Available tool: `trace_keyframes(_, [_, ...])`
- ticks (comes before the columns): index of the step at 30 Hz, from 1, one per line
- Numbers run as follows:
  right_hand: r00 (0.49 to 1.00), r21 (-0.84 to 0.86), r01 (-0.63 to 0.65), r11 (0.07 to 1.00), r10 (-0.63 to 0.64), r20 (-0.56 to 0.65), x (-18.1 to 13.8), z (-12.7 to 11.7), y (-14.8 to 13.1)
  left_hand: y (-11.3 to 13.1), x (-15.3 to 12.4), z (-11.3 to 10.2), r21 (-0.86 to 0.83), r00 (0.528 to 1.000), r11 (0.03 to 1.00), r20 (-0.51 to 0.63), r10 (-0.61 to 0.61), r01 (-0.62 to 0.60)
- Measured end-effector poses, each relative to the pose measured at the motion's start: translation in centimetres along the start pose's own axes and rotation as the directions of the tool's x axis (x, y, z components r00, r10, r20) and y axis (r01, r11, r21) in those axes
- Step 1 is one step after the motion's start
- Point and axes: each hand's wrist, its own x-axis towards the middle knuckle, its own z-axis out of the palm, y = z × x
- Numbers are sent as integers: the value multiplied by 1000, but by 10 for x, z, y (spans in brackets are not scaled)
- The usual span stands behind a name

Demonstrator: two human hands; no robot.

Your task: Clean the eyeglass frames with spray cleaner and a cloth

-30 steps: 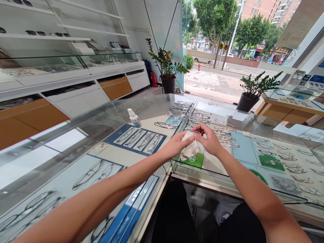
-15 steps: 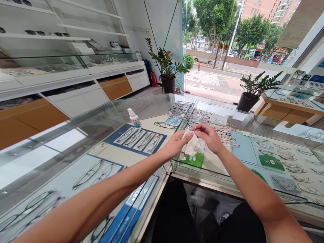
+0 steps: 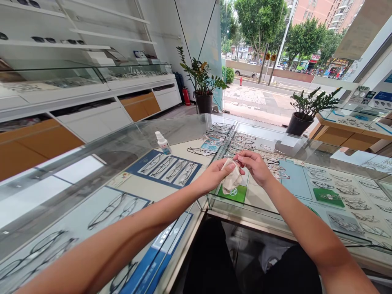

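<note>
My left hand (image 3: 217, 174) is closed on a crumpled off-white cloth (image 3: 232, 180), its thumb pressed on top. Close beside it, my right hand (image 3: 256, 168) pinches a small pair of glasses (image 3: 240, 164) with a thin, dark reddish edge. Fingers and cloth cover most of the glasses, so their full shape is hidden. Both hands are above the glass counter, over a green card (image 3: 237, 194) seen through it. A white spray bottle (image 3: 163, 143) stands upright on the counter to the left of my hands.
Under the glass counter top (image 3: 183, 130) lie rows of eyeglasses (image 3: 179, 170). A corner joint between two display cases runs just below my hands. Potted plants (image 3: 203, 100) stand beyond the counter, near the shop entrance. Another display case (image 3: 134, 81) lines the left wall.
My right hand has turned slightly and its fingers have shifted, exposing more of the reddish edge. The cloth has moved a little to the right and is bunched differently. The bottle stays put.
</note>
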Motion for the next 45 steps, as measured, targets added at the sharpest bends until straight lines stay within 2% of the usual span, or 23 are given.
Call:
trace_keyframes(6, [1000, 5, -19, 1000, 19, -6, -2, 3, -2, -4, 1, 0, 2, 995, 999, -86, -51, 51])
trace_keyframes(23, [1000, -30, -29, 999, 29, -1, -3, 3, -3, -7, 3, 0, -6, 993, 999, -107, -46, 46])
trace_keyframes(34, [999, -229, 45, 972, -40, 23, -3, 5, -3, -10, 2, -2, -3, 992, 1000, -126, -4, 4])
trace_keyframes(40, [993, -435, 115, 893, -110, 35, -7, 8, -4, -13, 2, -3, -15, 988, 1000, -153, -12, 10])
trace_keyframes(45, [990, -523, 143, 840, -127, 67, -9, 11, -4, -17, 2, -3, -73, 984, 997, -174, -48, 36])
